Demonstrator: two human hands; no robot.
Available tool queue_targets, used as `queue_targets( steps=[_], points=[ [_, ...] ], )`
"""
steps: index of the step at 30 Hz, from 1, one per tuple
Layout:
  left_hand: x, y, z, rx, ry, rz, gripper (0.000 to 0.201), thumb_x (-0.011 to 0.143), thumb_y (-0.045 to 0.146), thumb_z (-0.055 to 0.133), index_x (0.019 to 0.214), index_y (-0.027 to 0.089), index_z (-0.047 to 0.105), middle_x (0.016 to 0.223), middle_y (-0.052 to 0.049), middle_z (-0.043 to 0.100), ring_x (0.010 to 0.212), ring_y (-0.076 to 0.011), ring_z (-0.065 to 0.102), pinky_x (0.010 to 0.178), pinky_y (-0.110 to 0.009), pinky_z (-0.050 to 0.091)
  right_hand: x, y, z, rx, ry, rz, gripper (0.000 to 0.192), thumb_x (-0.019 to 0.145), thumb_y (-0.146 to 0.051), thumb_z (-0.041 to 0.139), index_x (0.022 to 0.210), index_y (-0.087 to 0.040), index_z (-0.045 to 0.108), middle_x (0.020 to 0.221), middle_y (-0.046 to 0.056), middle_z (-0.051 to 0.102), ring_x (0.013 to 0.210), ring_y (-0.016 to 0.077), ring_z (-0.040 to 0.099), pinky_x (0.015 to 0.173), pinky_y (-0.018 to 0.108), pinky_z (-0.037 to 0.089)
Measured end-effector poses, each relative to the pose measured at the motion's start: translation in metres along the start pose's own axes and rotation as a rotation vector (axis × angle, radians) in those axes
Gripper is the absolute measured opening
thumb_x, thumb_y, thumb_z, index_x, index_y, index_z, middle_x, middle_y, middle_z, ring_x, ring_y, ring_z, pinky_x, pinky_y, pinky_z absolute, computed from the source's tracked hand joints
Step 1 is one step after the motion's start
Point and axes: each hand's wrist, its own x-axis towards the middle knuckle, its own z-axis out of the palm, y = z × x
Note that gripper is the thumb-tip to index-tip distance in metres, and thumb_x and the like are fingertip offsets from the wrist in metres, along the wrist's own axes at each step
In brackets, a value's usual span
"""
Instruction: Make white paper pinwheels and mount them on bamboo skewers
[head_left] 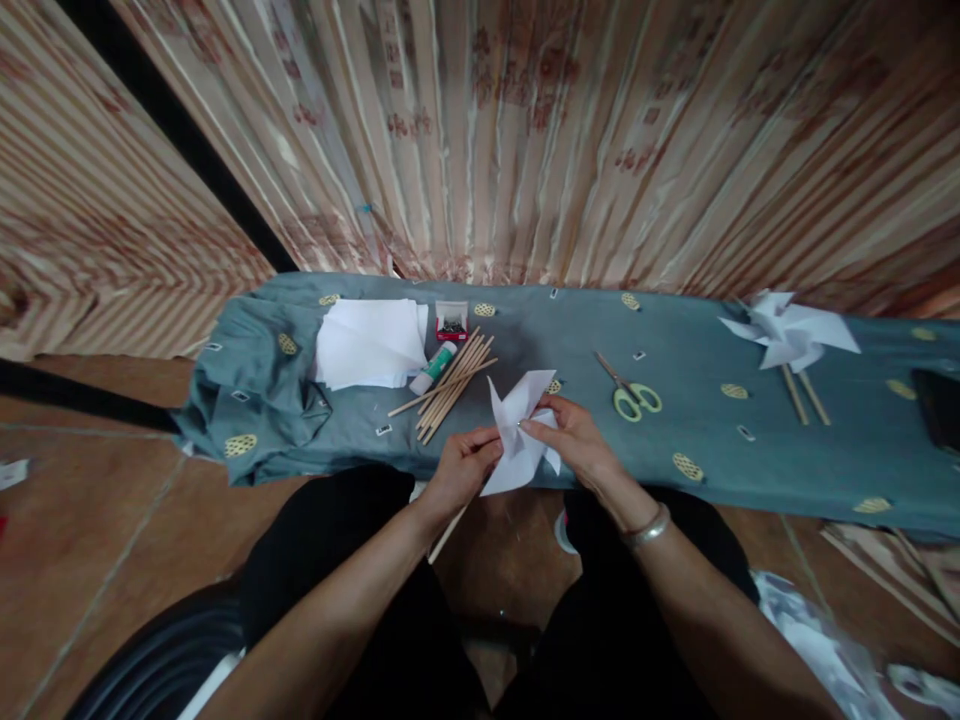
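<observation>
A low table covered with a grey-blue patterned cloth stands before the striped curtain. On it, from the left: a stack of white paper sheets, a glue stick, a small red box of pins, a bundle of wooden sticks, green-handled scissors and, far right, a finished white paper pinwheel on sticks.

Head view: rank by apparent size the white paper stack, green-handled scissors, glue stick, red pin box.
1. white paper stack
2. green-handled scissors
3. glue stick and red pin box: look about alike, the stick longer, the box wider; not ranked.
All lie on the cloth at a similar distance from the camera.
</observation>
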Motion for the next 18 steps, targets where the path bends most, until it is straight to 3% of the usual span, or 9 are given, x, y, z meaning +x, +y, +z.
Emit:
queue_targets(
  steps=[3,8,12,18],
  points=[
    [0.0,-0.001,0.001,-0.019,0.016,-0.012,0.037,0.053,0.035,0.085,0.081,0.013,0.077,0.059,-0.002,0.065,0.05,-0.0089,0.049,0.053,-0.022,0.037,0.009,-0.002,-0.003,-0.1,-0.063,-0.025,0.037,0.059,-0.035,0.075,0.088,-0.016,0.062,0.079,0.003,0.069,0.069,0.0168,0.062,0.064,0.028,0.048],
    [-0.003,-0.002,0.002,0.039,0.148,0.036,0.02,0.054,0.025,0.081,0.067,0.011,0.075,0.044,0.002,0.055,0.043,-0.0055,0.041,0.048,-0.02,0.029,0.021,-0.012,-0.004,-0.499,-0.17,-0.041,0.028,0.063,-0.029,0.068,0.086,-0.014,0.065,0.077,0.003,0.07,0.067,0.0171,0.06,0.06,0.026,0.045],
    [-0.005,-0.003,0.006,0.003,0.211,0.021,0.01,0.054,0.016,0.078,0.06,0.011,0.072,0.043,0.002,0.055,0.04,-0.005,0.041,0.046,-0.02,0.029,0.028,-0.02,-0.003,-0.608,-0.23,-0.055,0.021,0.058,-0.022,0.069,0.078,-0.014,0.069,0.074,0.002,0.07,0.068,0.0174,0.06,0.06,0.024,0.044],
    [-0.017,-0.008,0.014,-0.071,0.252,0.01,0.011,0.052,0.015,0.077,0.059,0.01,0.07,0.044,0.001,0.055,0.04,-0.004,0.043,0.045,-0.018,0.031,0.032,-0.035,0.0,-0.765,-0.338,-0.048,0.016,0.058,-0.022,0.07,0.073,-0.014,0.07,0.069,-0.001,0.069,0.065,0.0154,0.059,0.06,0.023,0.043]
  ],
)
